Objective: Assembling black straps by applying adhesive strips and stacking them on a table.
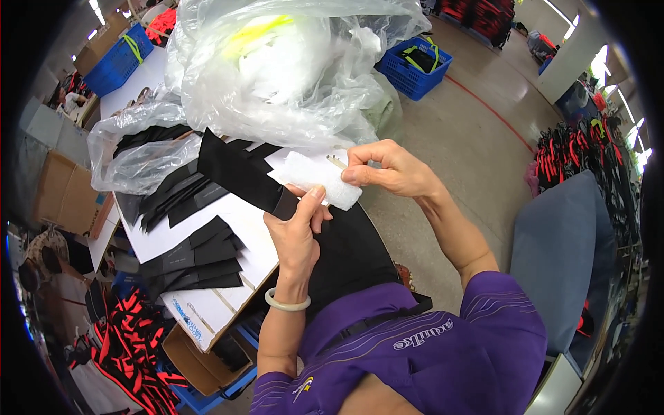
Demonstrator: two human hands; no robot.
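Note:
My left hand point(299, 225) is closed on a white, fuzzy-looking rectangular pad point(317, 181), its thumb pressed on the near face. A wide black fabric strip point(238, 174) runs from the left hand up and left over the table. Fingers pinched, my right hand point(389, 168) is at the pad's upper right edge. From its fingertips sticks out a small, thin, pale-metallic piece point(336, 161), whose kind I cannot make out. On the white table point(245, 225), left of my hands, lie stacks of black fabric strips point(194, 259).
Large clear plastic bags point(277, 90) with white material cover the table's far side. A blue basket point(415, 68) stands beyond on the right, another blue basket point(117, 61) at far left. Red-and-black pieces point(128, 346) and a cardboard box point(207, 360) sit at lower left.

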